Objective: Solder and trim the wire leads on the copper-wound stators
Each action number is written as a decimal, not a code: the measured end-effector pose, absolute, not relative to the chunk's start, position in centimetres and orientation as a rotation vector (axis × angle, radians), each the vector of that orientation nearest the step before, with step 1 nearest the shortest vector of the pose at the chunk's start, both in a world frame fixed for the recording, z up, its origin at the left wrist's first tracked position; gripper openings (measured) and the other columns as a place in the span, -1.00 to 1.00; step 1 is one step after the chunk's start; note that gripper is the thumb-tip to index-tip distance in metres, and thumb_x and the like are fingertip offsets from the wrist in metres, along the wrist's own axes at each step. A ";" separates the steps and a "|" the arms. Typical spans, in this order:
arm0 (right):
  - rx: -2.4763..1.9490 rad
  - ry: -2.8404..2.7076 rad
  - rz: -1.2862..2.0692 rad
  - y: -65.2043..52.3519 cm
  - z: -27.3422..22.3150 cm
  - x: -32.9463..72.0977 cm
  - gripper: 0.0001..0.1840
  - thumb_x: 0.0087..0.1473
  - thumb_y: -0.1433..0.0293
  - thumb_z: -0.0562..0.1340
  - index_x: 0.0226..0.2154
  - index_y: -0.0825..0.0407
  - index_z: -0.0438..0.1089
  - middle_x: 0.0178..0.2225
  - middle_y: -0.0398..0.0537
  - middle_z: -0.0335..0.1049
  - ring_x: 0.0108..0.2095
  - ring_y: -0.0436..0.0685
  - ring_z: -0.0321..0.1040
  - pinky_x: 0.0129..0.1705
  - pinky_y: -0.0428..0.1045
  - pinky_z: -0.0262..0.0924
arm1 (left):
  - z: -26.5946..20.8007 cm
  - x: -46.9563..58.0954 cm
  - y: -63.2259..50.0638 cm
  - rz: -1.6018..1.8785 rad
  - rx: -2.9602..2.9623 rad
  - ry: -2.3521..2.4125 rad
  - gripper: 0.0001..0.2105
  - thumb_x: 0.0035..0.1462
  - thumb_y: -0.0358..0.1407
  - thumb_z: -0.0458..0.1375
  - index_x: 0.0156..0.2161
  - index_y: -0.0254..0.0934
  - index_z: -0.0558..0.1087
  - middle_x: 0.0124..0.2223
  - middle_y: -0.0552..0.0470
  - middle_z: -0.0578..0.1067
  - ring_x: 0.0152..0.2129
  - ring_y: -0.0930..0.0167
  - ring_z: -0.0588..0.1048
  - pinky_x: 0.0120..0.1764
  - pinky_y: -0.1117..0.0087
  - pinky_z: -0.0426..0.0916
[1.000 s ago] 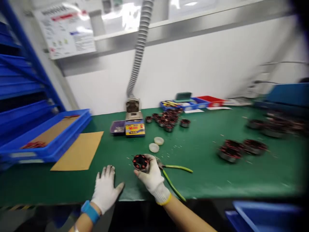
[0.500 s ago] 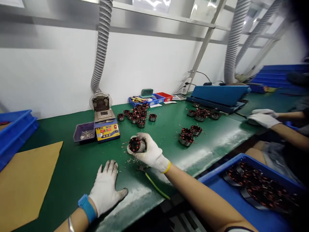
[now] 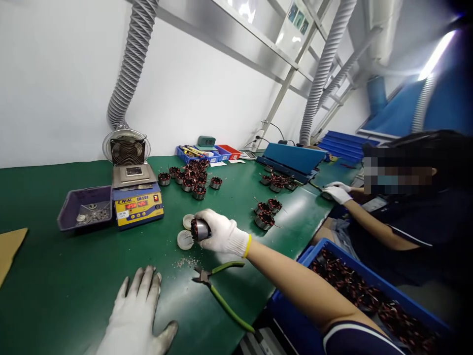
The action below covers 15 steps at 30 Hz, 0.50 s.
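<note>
My right hand (image 3: 223, 232), in a white glove with a yellow cuff edge, grips a motor stator (image 3: 201, 230) with copper windings, tilted on its side. The stator is just over two small round white dishes, the nearer dish (image 3: 184, 240) and the farther dish (image 3: 187, 221). My left hand (image 3: 133, 313), gloved in white with darkened fingertips, lies flat on the green table with fingers spread and nothing held. Between my hands are green-handled cutting pliers (image 3: 204, 277), their handles apart. Small clipped bits (image 3: 185, 263) are scattered near the jaws.
A yellow-blue solder pot unit (image 3: 139, 209) stands beside a purple tray (image 3: 63, 217) at the left. Several stators (image 3: 188, 184) cluster behind, with others (image 3: 264, 220) at the right. A blue bin (image 3: 342, 245) of stators is at the table's edge. A co-worker's gloved hands (image 3: 338, 193) work at right.
The view has swung to the right. My right hand has tipped the stator from facing upward onto its side, and the dishes and pliers show more fully. My left hand stays flat.
</note>
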State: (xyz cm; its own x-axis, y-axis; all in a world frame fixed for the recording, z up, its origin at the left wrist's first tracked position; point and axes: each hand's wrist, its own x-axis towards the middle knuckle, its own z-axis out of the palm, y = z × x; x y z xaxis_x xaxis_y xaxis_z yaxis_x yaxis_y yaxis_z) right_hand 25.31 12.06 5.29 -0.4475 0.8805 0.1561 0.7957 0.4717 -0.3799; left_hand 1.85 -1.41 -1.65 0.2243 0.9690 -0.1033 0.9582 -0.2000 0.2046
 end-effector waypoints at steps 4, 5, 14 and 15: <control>-1.506 -2.530 0.346 12.5 6.4 24.7 -0.30 -0.29 0.32 0.37 0.01 -0.18 0.30 -0.06 -0.15 0.37 -0.12 0.21 0.38 -0.23 -0.01 0.24 | -2.3 1.6 -1.2 0.134 2.330 1.807 -0.29 0.03 0.02 0.09 0.23 -0.36 0.26 0.32 -0.22 0.07 0.26 -0.01 0.02 0.22 -0.17 -0.03; -1.525 -2.555 0.343 12.7 6.6 24.5 -0.31 -0.28 0.30 0.37 0.01 -0.17 0.30 -0.05 -0.14 0.37 -0.12 0.21 0.38 -0.24 -0.01 0.23 | -2.4 1.5 -1.2 0.144 2.345 1.808 -0.29 0.03 0.02 0.08 0.23 -0.35 0.25 0.32 -0.22 0.07 0.26 -0.01 0.03 0.22 -0.17 -0.02; -1.553 -2.779 0.253 14.2 8.5 23.2 -0.31 -0.26 0.17 0.36 -0.01 -0.10 0.29 -0.06 -0.05 0.37 -0.15 0.28 0.40 -0.36 -0.01 0.25 | -2.7 1.1 -1.1 0.156 2.424 1.810 -0.35 0.04 0.01 0.07 0.19 -0.30 0.32 0.29 -0.21 0.14 0.23 0.00 0.13 0.18 -0.15 0.10; -1.533 -2.808 0.246 14.3 8.8 23.0 -0.32 -0.27 0.17 0.36 -0.01 -0.10 0.29 -0.07 -0.05 0.37 -0.16 0.28 0.40 -0.37 0.00 0.25 | -2.7 1.0 -1.1 0.174 2.441 1.815 -0.35 0.03 0.01 0.07 0.18 -0.30 0.33 0.29 -0.21 0.15 0.22 0.00 0.14 0.17 -0.14 0.12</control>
State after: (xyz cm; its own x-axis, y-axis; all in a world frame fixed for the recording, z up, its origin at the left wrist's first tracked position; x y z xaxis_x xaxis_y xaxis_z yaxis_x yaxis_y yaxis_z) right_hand 23.00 14.29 8.78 -0.5415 0.8302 -0.1321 0.8406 0.5320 -0.1021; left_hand 1.05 -1.10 -2.74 0.2853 0.9578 0.0347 0.9470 -0.2873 0.1438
